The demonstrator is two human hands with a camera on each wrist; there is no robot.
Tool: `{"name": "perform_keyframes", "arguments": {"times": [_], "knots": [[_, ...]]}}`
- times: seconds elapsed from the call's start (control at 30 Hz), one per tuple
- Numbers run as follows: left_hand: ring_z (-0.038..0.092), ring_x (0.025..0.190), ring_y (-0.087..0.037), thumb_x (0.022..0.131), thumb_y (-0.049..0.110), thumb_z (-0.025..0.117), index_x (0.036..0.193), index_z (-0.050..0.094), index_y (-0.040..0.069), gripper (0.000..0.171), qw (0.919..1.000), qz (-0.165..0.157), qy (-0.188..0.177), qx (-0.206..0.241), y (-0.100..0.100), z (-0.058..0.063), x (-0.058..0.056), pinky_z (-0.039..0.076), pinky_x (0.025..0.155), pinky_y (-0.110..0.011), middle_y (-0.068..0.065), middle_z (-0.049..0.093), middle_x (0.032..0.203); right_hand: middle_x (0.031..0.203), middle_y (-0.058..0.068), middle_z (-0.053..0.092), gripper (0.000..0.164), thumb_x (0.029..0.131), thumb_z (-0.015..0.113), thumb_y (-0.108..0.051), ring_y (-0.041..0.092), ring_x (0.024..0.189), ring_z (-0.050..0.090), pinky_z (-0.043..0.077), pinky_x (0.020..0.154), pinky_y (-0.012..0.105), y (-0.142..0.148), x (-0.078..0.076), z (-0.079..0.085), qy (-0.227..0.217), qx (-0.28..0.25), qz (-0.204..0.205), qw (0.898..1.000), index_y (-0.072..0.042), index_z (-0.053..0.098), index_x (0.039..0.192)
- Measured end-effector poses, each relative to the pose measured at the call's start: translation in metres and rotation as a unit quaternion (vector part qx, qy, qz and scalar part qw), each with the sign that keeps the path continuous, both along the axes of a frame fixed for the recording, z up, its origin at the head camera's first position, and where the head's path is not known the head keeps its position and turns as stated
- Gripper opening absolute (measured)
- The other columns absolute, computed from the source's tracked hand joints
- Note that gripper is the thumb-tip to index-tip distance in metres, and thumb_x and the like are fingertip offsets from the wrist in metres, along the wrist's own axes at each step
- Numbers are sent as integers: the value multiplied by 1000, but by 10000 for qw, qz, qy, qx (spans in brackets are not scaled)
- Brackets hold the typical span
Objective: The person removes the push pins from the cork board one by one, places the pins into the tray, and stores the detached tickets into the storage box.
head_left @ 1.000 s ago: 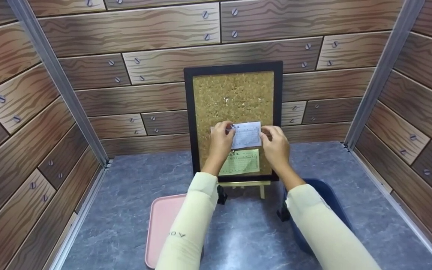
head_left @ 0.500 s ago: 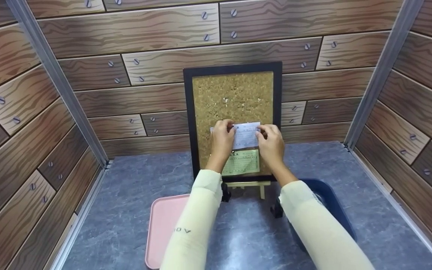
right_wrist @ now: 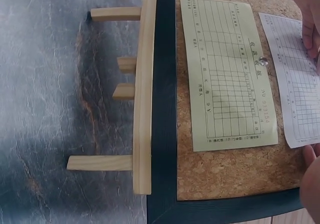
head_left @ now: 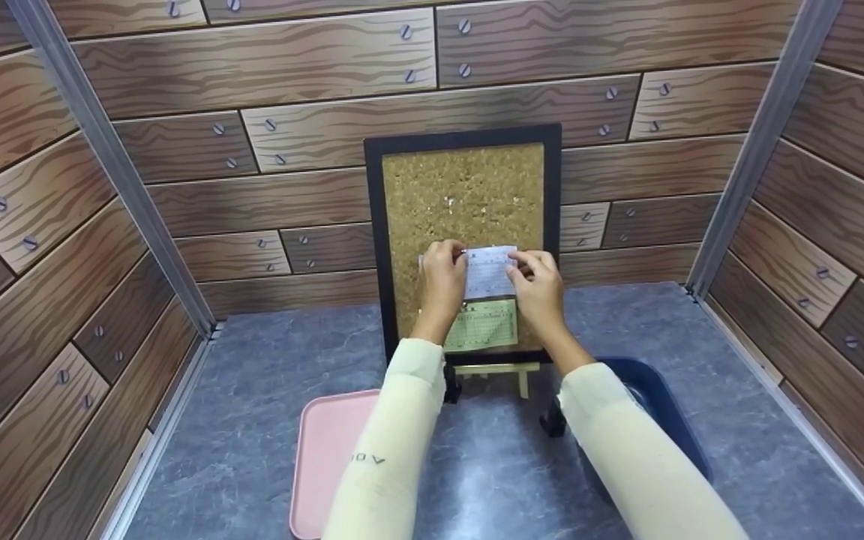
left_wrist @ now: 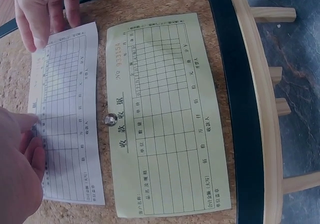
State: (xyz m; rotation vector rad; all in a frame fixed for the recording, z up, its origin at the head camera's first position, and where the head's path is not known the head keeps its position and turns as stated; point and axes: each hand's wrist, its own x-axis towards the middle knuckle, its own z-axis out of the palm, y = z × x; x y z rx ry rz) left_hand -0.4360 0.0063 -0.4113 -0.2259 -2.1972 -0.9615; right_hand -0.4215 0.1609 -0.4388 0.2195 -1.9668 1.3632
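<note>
In the head view a white receipt slip [head_left: 489, 274] lies against a black-framed corkboard [head_left: 469, 184]. My left hand [head_left: 443, 283] has curled fingers at its top edge, covering its left part. At the right end, my right hand [head_left: 540, 291] pinches the slip between thumb and fingers; the left wrist view shows that thumb on the paper. Whether the left fingertips also hold a pin is hidden. Just below, a green receipt slip [left_wrist: 167, 119] is fixed to the cork by a round-headed pushpin [left_wrist: 111, 119] at its top middle.
A wooden easel [right_wrist: 142, 99] supports the corkboard on the dark marbled table [head_left: 282, 352]. A pink tray [head_left: 327, 457] lies left of the arms. Partly behind the right sleeve stands a dark blue bin [head_left: 672, 420]. Wood-patterned walls enclose the table.
My right hand has moved slightly left, from beside the white slip's right edge onto that end of it. The left hand stays nearly still at the top edge.
</note>
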Motion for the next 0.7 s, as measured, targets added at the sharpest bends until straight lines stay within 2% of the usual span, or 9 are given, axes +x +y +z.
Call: {"name": "perform_keyframes", "arguments": {"times": [0.1, 0.27, 0.7], "knots": [[67, 88, -23, 89, 10, 72, 94, 73, 5, 7, 9999, 58, 134, -46, 0, -1, 0, 47, 86, -40, -8, 70, 92, 105, 18, 63, 20, 87, 71, 2, 22, 84, 60, 45, 74, 15, 1, 0, -3, 6, 23, 35, 10000, 3, 75, 107], [66, 87, -24, 89, 9, 72, 92, 73, 5, 5, 9995, 106, 275, -144, 2, -2, -1, 46, 83, -40, -8, 70, 90, 105, 18, 65, 18, 88, 71, 1, 22, 84, 60, 45, 74, 17, 3, 0, -7, -42, 198, 27, 9998, 3, 75, 105], [66, 87, -24, 88, 9, 72, 91, 71, 5, 5, 9995, 142, 231, -144, 2, -2, -1, 48, 84, -40, -8, 70, 90, 105, 19, 67, 20, 88, 68, 5, 25, 86, 62, 46, 76, 14, 3, 1, -7, 141, 238, 101, 9996, 6, 74, 107]]}}
